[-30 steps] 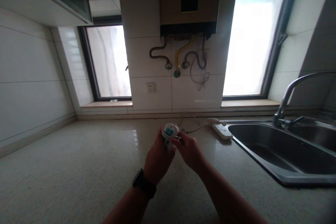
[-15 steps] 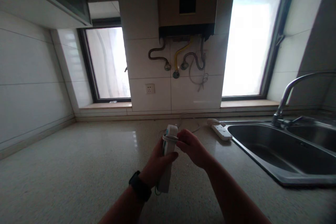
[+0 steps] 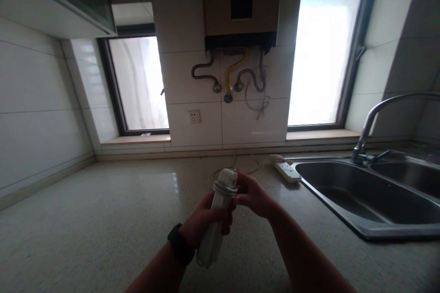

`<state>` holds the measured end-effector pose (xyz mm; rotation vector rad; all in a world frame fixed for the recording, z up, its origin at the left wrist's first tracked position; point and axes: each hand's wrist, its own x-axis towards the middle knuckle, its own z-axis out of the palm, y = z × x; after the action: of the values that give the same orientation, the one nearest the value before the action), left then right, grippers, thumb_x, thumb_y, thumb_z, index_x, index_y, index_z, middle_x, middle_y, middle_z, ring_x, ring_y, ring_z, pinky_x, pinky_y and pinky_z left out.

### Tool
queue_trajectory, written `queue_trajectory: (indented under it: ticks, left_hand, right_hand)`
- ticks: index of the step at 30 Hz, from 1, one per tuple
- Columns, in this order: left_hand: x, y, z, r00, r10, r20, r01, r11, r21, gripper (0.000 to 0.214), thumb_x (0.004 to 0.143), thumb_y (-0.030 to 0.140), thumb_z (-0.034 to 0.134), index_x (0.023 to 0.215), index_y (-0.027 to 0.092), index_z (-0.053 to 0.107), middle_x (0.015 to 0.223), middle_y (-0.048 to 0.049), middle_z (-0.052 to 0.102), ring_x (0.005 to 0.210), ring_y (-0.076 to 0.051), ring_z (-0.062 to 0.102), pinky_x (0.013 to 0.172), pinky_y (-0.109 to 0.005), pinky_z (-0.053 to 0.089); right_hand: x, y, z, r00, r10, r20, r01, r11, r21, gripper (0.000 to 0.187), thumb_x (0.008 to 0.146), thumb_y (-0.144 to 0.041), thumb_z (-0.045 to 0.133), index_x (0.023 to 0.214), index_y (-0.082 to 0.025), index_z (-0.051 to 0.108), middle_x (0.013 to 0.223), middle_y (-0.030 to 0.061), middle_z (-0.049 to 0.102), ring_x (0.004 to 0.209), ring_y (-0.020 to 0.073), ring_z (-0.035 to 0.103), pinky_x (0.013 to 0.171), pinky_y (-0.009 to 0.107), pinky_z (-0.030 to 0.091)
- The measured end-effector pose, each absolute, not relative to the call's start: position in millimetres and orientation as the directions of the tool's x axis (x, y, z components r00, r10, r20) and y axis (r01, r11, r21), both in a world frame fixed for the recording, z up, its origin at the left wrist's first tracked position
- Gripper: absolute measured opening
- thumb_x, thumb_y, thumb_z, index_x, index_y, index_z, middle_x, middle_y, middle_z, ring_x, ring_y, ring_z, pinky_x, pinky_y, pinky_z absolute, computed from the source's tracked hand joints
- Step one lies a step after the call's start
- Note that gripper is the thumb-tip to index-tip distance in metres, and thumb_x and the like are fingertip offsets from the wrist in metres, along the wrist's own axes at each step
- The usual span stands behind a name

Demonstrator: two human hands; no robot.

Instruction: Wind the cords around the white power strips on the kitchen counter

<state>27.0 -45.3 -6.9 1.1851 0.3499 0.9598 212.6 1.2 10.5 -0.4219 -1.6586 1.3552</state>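
Note:
My left hand [image 3: 209, 219], a dark watch on its wrist, is wrapped round a long white power strip [image 3: 211, 242] held tilted above the counter. A pale cord [image 3: 225, 188] is wound round the strip's upper end in several turns. At that end, the fingers of my right hand [image 3: 252, 194] are closed on the cord; the exact pinch point is partly hidden. Behind my hands, a loose length of cord [image 3: 254, 161] curves over the counter. Part of the strip's face is covered by my left fingers.
A second white power strip [image 3: 288, 171], its cord bundled at one end, lies by the steel sink [image 3: 364, 233]. The faucet [image 3: 366, 137] arches over the basin. A wall socket [image 3: 194, 116] and a water heater [image 3: 240, 23] with hoses are above the speckled counter [image 3: 103, 229].
My left hand has turned the power strip so its broad face shows more. My right fingers have moved round the upper end, and the wound cord shows more fully. The view has shifted slightly.

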Motion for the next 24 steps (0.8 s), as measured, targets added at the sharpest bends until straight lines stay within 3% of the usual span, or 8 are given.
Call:
queue_trajectory:
  ticks: [4, 10, 17, 24]
  left_hand:
    - [24.4, -45.3, -10.9, 0.685, 0.679, 0.264, -0.486, 0.156, 0.860, 0.038, 0.072, 0.024, 0.076, 0.106, 0.013, 0.063, 0.088, -0.0038, 0.054, 0.062, -0.010, 0.055, 0.052, -0.024, 0.046]
    - [23.5, -41.5, -18.8, 0.752, 0.597, 0.280, -0.509, 0.255, 0.822, 0.040, 0.076, 0.025, 0.073, 0.112, 0.013, 0.062, 0.091, -0.0038, 0.051, 0.063, -0.009, 0.052, 0.053, -0.023, 0.044]
    - [19.7, -39.5, -14.9, 0.833, 0.490, 0.259, -0.481, 0.409, 0.775, 0.038, 0.074, 0.030, 0.072, 0.107, 0.015, 0.059, 0.082, 0.0013, 0.044, 0.059, -0.007, 0.042, 0.049, -0.020, 0.037]
    - [20.1, -41.4, -15.3, 0.851, 0.465, 0.242, -0.467, 0.463, 0.753, 0.040, 0.073, 0.031, 0.073, 0.108, 0.017, 0.059, 0.079, 0.0027, 0.046, 0.056, -0.006, 0.041, 0.048, -0.020, 0.036]
  right_hand:
    - [216.1, -2.1, 14.0, -0.605, 0.700, 0.379, -0.179, 0.345, -0.922, 0.038, 0.063, -0.027, 0.091, 0.089, -0.012, 0.068, 0.080, 0.0019, 0.068, 0.071, 0.0144, 0.064, 0.065, 0.025, 0.052]
    - [217.0, -4.0, 16.5, -0.635, 0.642, 0.430, -0.213, 0.389, -0.896, 0.048, 0.065, -0.047, 0.089, 0.091, -0.012, 0.068, 0.079, 0.0019, 0.065, 0.072, 0.0151, 0.060, 0.066, 0.025, 0.047]
    - [217.5, -4.5, 17.6, -0.575, 0.615, 0.540, 0.046, 0.683, -0.729, 0.046, 0.084, -0.056, 0.069, 0.070, -0.013, 0.060, 0.070, -0.0020, 0.049, 0.067, 0.0122, 0.045, 0.061, 0.024, 0.037]
    - [223.5, -9.2, 20.3, -0.593, 0.561, 0.578, 0.194, 0.796, -0.573, 0.037, 0.090, -0.048, 0.066, 0.074, -0.015, 0.062, 0.075, -0.0007, 0.054, 0.069, 0.0123, 0.049, 0.064, 0.023, 0.039]
